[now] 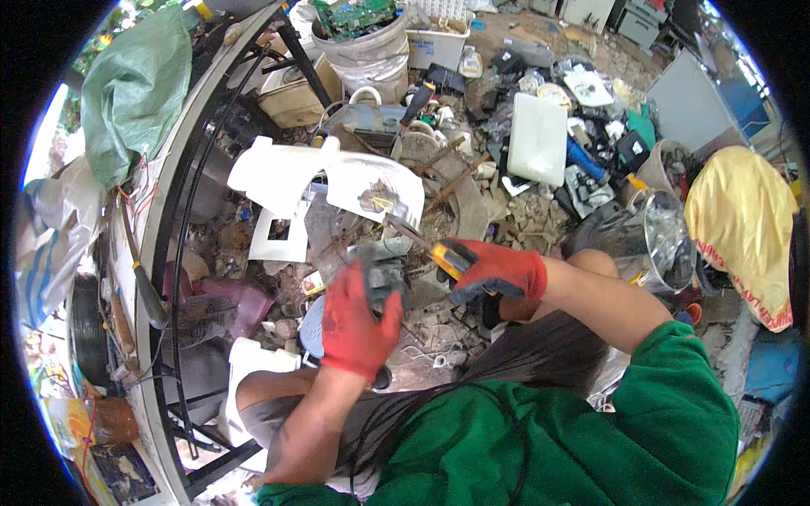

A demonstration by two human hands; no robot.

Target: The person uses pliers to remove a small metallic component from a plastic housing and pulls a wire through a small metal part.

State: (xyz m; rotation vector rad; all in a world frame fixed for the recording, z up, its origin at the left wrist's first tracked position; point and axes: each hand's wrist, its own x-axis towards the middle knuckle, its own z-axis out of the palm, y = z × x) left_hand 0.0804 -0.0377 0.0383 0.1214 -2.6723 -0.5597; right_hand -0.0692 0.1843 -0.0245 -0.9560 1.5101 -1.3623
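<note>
Fingers [371, 291] in red knit gloves, grey boxy part [384, 274], yellow-handled pliers [439, 253]

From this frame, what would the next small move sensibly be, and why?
Probably press the tool's tip into the grey part and lever. The left hand in a red glove grips the small grey part, while the right hand holds a yellow-handled tool whose metal shaft angles up past that part, tip not clearly seated.

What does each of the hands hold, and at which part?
The right hand grips a yellow-and-black-handled screwdriver by its handle. The left hand clasps a small grey electronic part from its side.
</note>
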